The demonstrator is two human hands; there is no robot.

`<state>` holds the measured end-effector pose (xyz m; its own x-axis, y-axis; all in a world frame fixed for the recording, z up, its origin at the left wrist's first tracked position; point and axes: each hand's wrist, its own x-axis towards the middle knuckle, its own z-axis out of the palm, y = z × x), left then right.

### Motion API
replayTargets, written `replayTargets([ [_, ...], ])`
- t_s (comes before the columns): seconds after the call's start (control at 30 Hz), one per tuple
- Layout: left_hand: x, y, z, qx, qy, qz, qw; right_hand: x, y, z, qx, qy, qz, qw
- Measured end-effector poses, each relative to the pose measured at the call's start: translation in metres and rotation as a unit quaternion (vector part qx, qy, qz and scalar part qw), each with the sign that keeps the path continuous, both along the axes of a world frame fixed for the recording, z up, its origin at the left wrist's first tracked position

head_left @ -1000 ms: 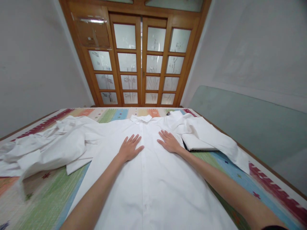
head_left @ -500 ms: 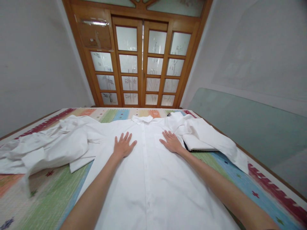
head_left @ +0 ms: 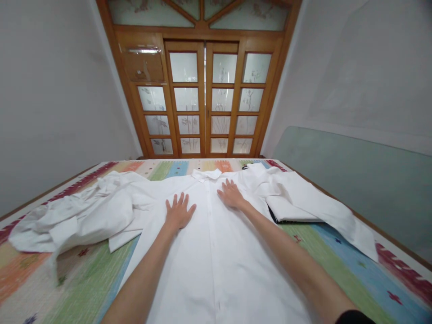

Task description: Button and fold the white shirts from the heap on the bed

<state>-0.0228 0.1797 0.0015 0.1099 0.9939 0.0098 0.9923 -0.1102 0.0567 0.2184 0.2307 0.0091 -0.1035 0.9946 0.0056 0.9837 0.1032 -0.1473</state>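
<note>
So there's a white folded thing with a dark edge (head_left: 293,213) tucked partly under the right-side sleeve (head_left: 324,202), right up against the body of the shirt, so the sleeve rides over it instead of lying flat. Can't tell what it is. The bunched white fabric (head_left: 113,204) over on the left is all creases, with one corner poking out toward the shirt.

The white shirt (head_left: 212,247) itself is laid out in the middle, button strip up, collar (head_left: 205,175) at the far end. It's on a striped cloth (head_left: 81,274) in green, blue, orange and cream with little star and flower shapes and dark red along the sides.

Behind that are wood-framed doors (head_left: 208,121) with plant designs on the glass, and a brown panel (head_left: 143,65) covering one section at upper left. Pale walls (head_left: 50,90) on both sides, plus a grey-green area (head_left: 354,168) low on the right.

Left hand (head_left: 180,212) and right hand (head_left: 231,195) are both palm down on the shirt, one each side of the buttons. Grip's loose on both, fingers spread, nothing pinched.
</note>
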Motion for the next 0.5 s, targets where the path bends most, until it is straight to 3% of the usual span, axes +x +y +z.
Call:
replayTargets([
  [0.13, 0.000, 0.002, -0.001, 0.000, -0.003, 0.002, 1.000, -0.002, 0.020, -0.007, 0.006, 0.006, -0.050, 0.999],
  [0.3, 0.000, 0.003, -0.003, 0.009, 0.001, 0.004, 1.000, 0.000, 0.022, -0.020, 0.044, 0.006, -0.045, 0.998],
  [0.5, 0.000, 0.003, -0.003, 0.006, 0.002, 0.003, 1.000, 0.005, 0.031, -0.019, -0.007, 0.004, -0.055, 0.998],
])
